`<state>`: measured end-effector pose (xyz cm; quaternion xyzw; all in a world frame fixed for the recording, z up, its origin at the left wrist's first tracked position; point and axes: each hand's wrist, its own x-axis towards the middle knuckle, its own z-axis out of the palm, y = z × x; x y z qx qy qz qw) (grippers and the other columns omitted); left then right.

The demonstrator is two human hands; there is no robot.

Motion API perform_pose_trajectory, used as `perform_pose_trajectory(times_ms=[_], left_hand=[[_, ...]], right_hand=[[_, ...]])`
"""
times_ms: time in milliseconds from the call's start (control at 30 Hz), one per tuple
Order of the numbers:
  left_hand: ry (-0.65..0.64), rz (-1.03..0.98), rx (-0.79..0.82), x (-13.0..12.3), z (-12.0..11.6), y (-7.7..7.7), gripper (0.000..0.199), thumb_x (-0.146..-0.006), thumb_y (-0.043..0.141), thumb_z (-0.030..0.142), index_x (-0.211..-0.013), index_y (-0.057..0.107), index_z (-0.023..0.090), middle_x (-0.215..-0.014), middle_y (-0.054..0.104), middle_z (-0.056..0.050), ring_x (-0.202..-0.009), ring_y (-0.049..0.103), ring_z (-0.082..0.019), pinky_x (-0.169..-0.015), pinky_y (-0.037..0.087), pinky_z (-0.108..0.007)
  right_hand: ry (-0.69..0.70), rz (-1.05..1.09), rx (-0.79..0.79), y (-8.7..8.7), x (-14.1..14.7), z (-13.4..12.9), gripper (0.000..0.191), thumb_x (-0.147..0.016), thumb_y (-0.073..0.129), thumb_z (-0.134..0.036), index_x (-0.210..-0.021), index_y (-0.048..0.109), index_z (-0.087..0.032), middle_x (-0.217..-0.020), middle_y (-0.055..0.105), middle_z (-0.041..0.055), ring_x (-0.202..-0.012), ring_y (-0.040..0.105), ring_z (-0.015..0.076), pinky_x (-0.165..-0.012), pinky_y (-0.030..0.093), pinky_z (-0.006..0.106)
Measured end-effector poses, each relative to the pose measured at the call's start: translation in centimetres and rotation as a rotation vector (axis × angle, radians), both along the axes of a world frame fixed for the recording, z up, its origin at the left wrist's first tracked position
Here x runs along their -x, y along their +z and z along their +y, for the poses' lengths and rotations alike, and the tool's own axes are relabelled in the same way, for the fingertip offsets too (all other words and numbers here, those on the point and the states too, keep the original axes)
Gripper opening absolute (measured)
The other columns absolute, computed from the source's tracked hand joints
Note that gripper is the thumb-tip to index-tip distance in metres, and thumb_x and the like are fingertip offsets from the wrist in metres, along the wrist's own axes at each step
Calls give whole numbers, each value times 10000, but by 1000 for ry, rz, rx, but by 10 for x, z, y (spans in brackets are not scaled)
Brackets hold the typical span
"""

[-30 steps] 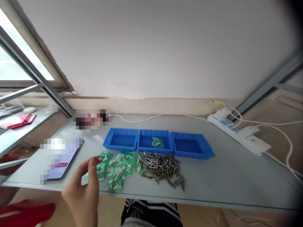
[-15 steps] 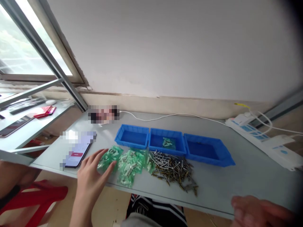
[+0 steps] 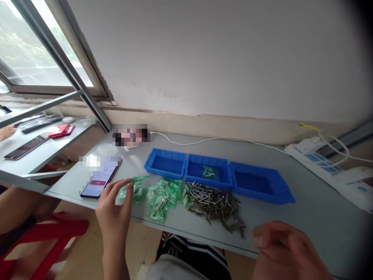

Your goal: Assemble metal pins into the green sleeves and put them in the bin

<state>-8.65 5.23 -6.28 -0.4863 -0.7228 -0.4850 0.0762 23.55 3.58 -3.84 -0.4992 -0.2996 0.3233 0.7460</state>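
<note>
My left hand [image 3: 115,198] pinches the edge of a green plastic bag [image 3: 140,179] between thumb and fingertips, above the left-hand pile of small green bags [image 3: 135,193] with pale parts inside. Beside that pile lie more green bags [image 3: 163,196]. To their right is a loose heap of metal pins [image 3: 215,204], some silvery, some brass-coloured. My right hand [image 3: 279,241] hovers over the front right of the table, its fingers curled together and somewhat blurred. Whatever it may hold is hidden.
Three blue trays [image 3: 208,179] stand in a row behind the piles; the middle one contains a green bag [image 3: 210,172]. A phone [image 3: 101,181] lies at the left. A power strip [image 3: 326,167] with a white cable [image 3: 201,141] runs along the right. Another person's arm [image 3: 26,206] is at far left.
My left thumb and fingers have closed on a green bag and lifted its edge. My right hand has moved left, toward the metal pins. The view has shifted slightly.
</note>
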Motion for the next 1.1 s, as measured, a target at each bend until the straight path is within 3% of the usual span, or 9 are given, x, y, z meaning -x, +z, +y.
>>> perform_pose_trajectory(times_ms=[67,133,267,400,467,600,700,800,1100], left_hand=[[34,-175,-70,-14,-4,9,241,-965,718,449,-1009,772,218,-967,757,-36,-932,708,-230,-875,528,-327],[-46,-380,-65,-30,-8,17,236,-949,743,440,-993,742,208,-897,734,-15,-826,686,-195,-801,533,-294],[-447,-621,98,-66,-10,26,242,-980,717,431,-915,698,198,-765,637,11,-644,586,-139,-607,488,-239],[-727,-635,230,-91,-8,27,269,-1001,703,421,-866,682,189,-724,566,11,-641,526,-125,-582,448,-222],[-737,-685,239,-97,-7,28,255,-999,711,435,-929,693,191,-729,541,20,-630,507,-117,-568,433,-217],[-770,-844,246,-97,-8,30,321,-1014,679,514,-1099,658,206,-747,501,37,-648,521,-127,-596,471,-227],[-844,-828,329,-94,-9,30,372,-1042,630,531,-877,578,202,-724,483,33,-664,528,-128,-622,460,-230],[-853,-747,335,-93,-9,31,442,-1074,576,518,-770,492,208,-703,476,28,-670,518,-130,-652,435,-241],[-1012,-596,412,-103,-2,36,469,-1103,511,504,-738,451,217,-698,471,19,-672,485,-146,-657,371,-275]], right_hand=[[56,-61,14,-1,10,-1,344,-869,831,-526,-795,772,-196,-683,640,23,-645,596,179,-620,471,312],[137,-136,40,-2,25,-4,313,-936,774,-515,-886,785,-206,-701,653,25,-652,599,180,-650,482,311],[432,-248,167,-2,64,-8,432,-1002,654,-578,-1247,754,-237,-958,729,67,-724,625,194,-713,533,323],[573,-256,203,-1,77,-3,346,-968,696,-546,-904,756,-211,-684,560,-3,-629,529,164,-616,501,279],[592,-207,231,1,75,0,374,-947,723,-537,-780,706,-202,-631,508,-22,-588,491,143,-582,485,259],[639,-88,280,7,72,2,381,-902,773,-576,-862,746,-197,-633,596,-8,-570,570,151,-533,478,241],[690,-59,248,7,74,3,378,-912,769,-579,-910,752,-201,-649,635,-2,-581,614,161,-565,515,248],[762,-74,198,2,72,5,422,-938,740,-598,-806,702,-198,-637,622,2,-583,615,161,-592,528,253],[565,-32,307,5,55,3,563,-898,746,-675,-666,479,-237,-623,361,-44,-539,431,138,-521,451,264]])
